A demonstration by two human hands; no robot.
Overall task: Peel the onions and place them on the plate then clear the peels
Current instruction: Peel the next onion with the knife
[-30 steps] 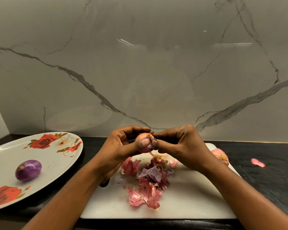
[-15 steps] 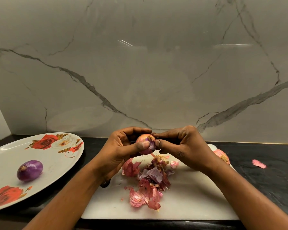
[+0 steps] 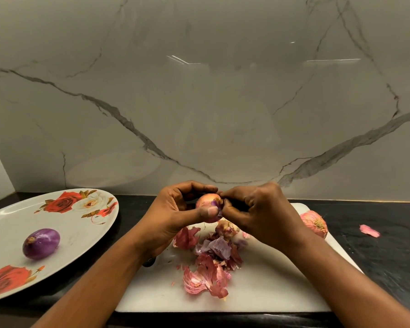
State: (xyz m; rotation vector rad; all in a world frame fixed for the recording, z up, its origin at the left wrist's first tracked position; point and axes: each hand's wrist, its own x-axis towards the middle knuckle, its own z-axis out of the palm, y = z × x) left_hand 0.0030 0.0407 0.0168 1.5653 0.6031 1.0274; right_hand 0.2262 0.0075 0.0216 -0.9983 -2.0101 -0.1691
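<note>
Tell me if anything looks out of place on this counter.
One pink peel scrap lies on the dark counter, right of the cutting board, apart from the peel pile on the board. Nothing else stands out.

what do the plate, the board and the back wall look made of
Plate: glossy white with printed roses, glazed ceramic or melamine. Board: matte white, rounded corners, probably plastic. Back wall: polished marble or marble-look slab, grey veins and light reflections.
</note>
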